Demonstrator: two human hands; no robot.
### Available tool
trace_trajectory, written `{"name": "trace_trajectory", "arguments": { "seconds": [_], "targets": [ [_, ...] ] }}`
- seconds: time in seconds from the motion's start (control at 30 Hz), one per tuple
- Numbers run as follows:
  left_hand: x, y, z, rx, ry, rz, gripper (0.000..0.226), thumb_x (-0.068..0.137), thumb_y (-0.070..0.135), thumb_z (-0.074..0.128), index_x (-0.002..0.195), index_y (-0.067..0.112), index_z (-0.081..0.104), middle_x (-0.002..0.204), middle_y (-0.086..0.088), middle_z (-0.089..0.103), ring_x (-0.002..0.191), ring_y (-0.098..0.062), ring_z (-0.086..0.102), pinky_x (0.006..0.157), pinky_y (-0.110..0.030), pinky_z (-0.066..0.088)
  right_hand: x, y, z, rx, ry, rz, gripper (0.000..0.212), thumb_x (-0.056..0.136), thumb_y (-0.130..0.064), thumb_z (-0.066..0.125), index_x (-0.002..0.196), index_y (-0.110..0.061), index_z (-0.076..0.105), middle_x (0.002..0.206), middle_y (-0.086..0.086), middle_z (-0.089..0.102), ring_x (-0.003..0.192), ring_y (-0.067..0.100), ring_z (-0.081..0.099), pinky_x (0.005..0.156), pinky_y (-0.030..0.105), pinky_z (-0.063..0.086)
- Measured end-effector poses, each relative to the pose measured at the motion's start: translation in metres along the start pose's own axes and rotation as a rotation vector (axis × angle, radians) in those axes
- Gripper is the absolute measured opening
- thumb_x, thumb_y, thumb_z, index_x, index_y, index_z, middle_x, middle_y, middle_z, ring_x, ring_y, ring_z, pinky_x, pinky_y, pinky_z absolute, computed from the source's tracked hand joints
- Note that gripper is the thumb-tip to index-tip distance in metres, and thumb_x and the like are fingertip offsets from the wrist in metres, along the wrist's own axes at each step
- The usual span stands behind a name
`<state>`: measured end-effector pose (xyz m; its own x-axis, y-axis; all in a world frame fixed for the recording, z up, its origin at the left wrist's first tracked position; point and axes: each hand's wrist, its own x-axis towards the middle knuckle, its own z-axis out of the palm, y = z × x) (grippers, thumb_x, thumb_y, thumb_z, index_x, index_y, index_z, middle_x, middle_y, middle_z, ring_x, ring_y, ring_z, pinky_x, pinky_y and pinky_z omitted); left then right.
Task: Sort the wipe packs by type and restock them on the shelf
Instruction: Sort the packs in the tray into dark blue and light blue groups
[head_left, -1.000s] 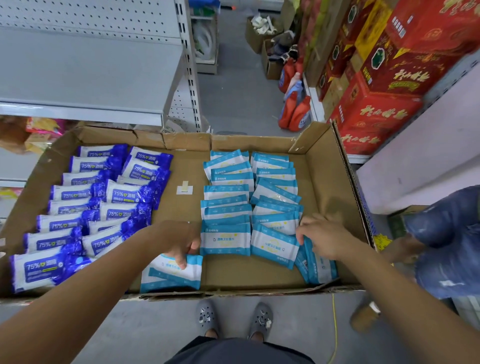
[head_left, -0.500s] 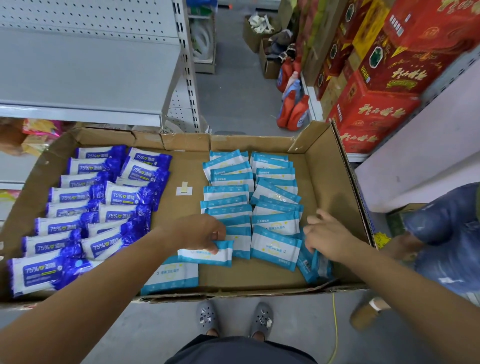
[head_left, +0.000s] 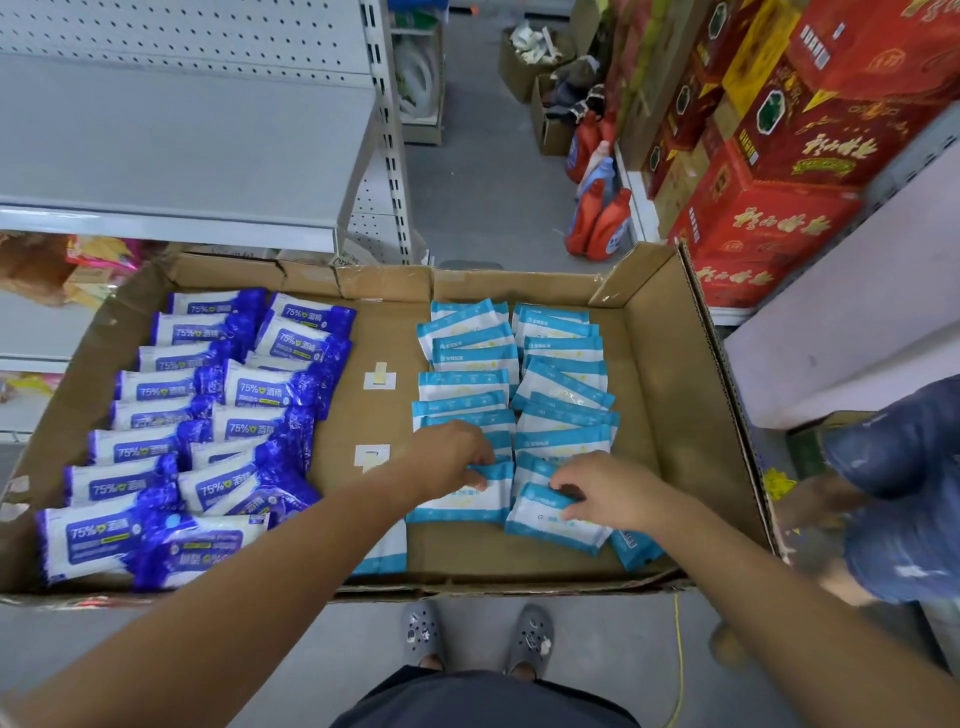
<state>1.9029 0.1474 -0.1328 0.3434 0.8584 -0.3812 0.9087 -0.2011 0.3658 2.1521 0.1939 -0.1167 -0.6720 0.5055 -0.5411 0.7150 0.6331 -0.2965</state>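
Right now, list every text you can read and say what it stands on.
"75% 酒精": on the dark blue wipe packs, repeated pack after pack.
Print on the light blue wipe packs: too small to read.
Gold characters on the red cartons: too blurred to read.
Labels on the orange bottles: too small to read.

The bare left arm (head_left: 234, 597) and right arm (head_left: 789, 603) reach forward and down, drawing close together. The left hand (head_left: 452, 452), knuckles up, curls its fingers round the far edge of a wipe pack (head_left: 457, 501). Just beside it, the right hand (head_left: 610, 491) pinches another pack (head_left: 545, 519) between bent fingers and thumb
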Motion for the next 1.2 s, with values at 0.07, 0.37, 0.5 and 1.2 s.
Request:
{"name": "trace_trajectory", "arguments": {
  "seconds": [0.07, 0.37, 0.5, 1.2],
  "targets": [
    [0.0, 0.0, 0.007, 0.027, 0.044, 0.011, 0.038, 0.093, 0.036, 0.067, 0.128, 0.022, 0.064, 0.123, 0.0, 0.061, 0.119, -0.019, 0.052, 0.092, -0.037, 0.047, 0.004, 0.0, 0.014, -0.023, 0.052, 0.042, 0.021, 0.09, -0.033, 0.066, 0.105, -0.018, 0.064, 0.1, -0.002, 0.059, 0.095, 0.016, 0.052, 0.07, 0.031, 0.035],
    [-0.032, -0.021, 0.002, -0.163, 0.382, -0.019, 0.024, 0.09, 0.045, 0.07, 0.103, 0.025, 0.068, 0.096, 0.009, 0.066, 0.086, -0.009, 0.06, 0.076, -0.03, 0.051, -0.013, 0.015, -0.012, 0.165, 0.221, 0.398, 0.014, 0.094, -0.035, 0.057, 0.099, -0.025, 0.065, 0.099, -0.007, 0.065, 0.089, 0.014, 0.062, 0.075, 0.031, 0.051],
    [-0.061, -0.056, -0.014, 0.008, 0.011, -0.252, 0.017, 0.089, 0.046, 0.065, 0.097, 0.031, 0.067, 0.096, 0.013, 0.066, 0.093, -0.01, 0.062, 0.079, -0.03, 0.052, -0.026, 0.039, -0.021, 0.094, 0.025, 0.662, 0.022, 0.09, -0.016, 0.056, 0.11, -0.012, 0.064, 0.107, 0.009, 0.065, 0.09, 0.028, 0.068, 0.075, 0.035, 0.057],
    [-0.072, -0.072, -0.05, 0.147, -0.455, -0.29, 0.041, 0.08, 0.025, 0.082, 0.112, 0.015, 0.059, 0.103, 0.002, 0.059, 0.093, -0.018, 0.054, 0.082, -0.033, 0.045, -0.027, 0.047, -0.05, 0.234, -0.114, 0.74, 0.016, 0.091, -0.003, 0.052, 0.093, 0.004, 0.066, 0.062, 0.017, 0.07, 0.032, 0.017, 0.055, 0.043, 0.023, 0.047]
  ]
}}
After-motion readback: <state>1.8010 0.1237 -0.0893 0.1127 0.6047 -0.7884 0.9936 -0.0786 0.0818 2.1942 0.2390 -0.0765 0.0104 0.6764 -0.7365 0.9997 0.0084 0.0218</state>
